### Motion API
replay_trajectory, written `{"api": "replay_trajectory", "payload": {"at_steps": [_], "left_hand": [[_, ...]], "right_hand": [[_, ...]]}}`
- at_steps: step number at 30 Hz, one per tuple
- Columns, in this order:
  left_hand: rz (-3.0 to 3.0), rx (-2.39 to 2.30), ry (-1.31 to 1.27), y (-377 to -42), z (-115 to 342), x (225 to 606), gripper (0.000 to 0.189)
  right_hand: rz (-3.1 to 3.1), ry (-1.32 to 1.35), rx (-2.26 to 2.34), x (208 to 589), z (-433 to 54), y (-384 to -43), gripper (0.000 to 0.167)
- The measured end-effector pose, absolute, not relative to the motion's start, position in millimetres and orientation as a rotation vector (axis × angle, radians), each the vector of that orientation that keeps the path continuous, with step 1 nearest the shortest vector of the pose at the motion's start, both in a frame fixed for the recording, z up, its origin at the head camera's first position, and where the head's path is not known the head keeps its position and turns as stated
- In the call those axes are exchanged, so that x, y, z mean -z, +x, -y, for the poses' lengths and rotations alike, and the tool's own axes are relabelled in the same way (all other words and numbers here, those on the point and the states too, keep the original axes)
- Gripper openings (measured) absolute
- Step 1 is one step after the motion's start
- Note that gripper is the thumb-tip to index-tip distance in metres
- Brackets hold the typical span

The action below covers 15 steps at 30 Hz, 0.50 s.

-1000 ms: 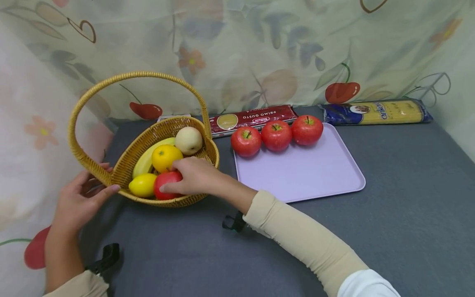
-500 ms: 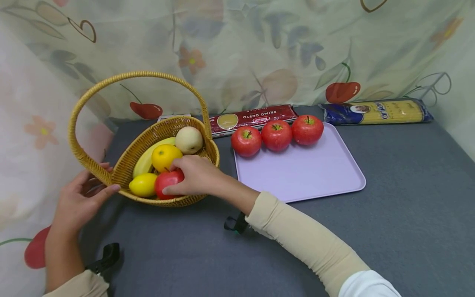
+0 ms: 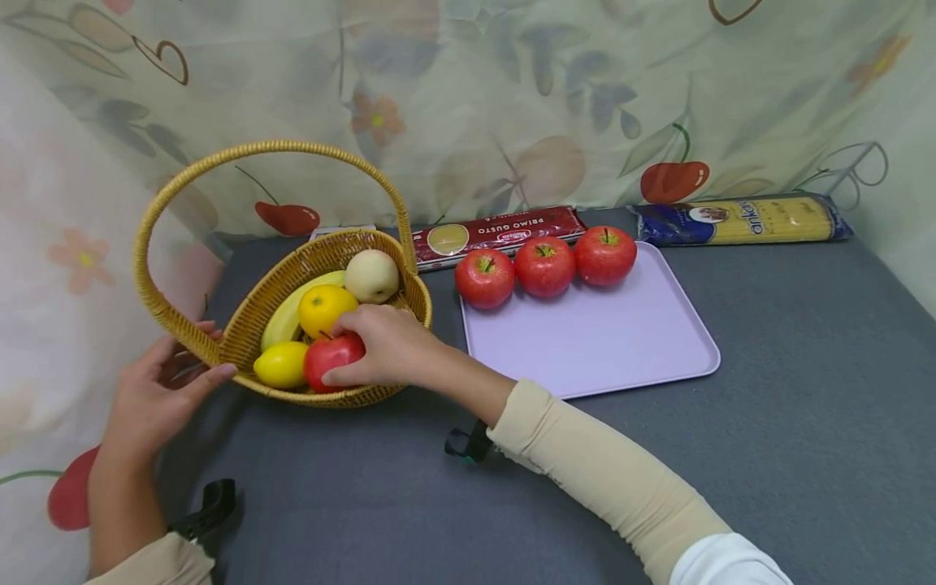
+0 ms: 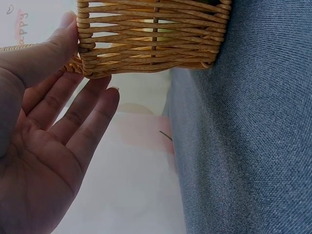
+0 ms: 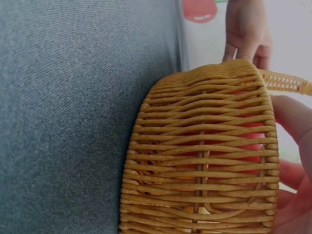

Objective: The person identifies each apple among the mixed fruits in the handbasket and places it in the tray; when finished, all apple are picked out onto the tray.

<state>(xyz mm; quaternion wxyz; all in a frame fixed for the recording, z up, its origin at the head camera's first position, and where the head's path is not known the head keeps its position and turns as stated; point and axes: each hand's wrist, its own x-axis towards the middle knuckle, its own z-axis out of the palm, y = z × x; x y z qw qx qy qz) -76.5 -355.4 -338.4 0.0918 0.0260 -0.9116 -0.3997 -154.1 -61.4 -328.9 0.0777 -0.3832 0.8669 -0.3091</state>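
A yellow wicker basket (image 3: 420,305) with a tall arched handle stands at the left of the table. My left hand (image 3: 153,398) pinches its left rim near the foot of the handle, thumb on top and fingers on the outer side. Inside the basket, my right hand (image 3: 387,345) grips a red apple (image 3: 332,361) with thumb and fingers at the front. Around that apple lie a lemon (image 3: 281,365), an orange (image 3: 325,309), a banana (image 3: 281,321) and a pale round fruit (image 3: 372,276). In the right wrist view, red shows through the basket's weave (image 5: 204,146).
Three red apples (image 3: 544,266) stand in a row along the back of a lilac tray (image 3: 592,349), right of the basket. Behind them lie a red pasta pack (image 3: 504,229) and a blue and yellow one (image 3: 742,221). Patterned cloth walls (image 3: 468,97) enclose the dark table (image 3: 804,406).
My right hand and the apple in it have shifted very slightly right and up within the basket. The left hand and the basket have stayed in place.
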Motion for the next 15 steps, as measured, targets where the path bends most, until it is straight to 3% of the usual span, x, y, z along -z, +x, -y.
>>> {"api": "replay_trajectory", "payload": {"at_steps": [15], "left_hand": [[2.707,1.195,0.081,-77,356,340,0.061]], "right_hand": [[-2.601,-1.203,1.076,329,50,-149,0.052]]}}
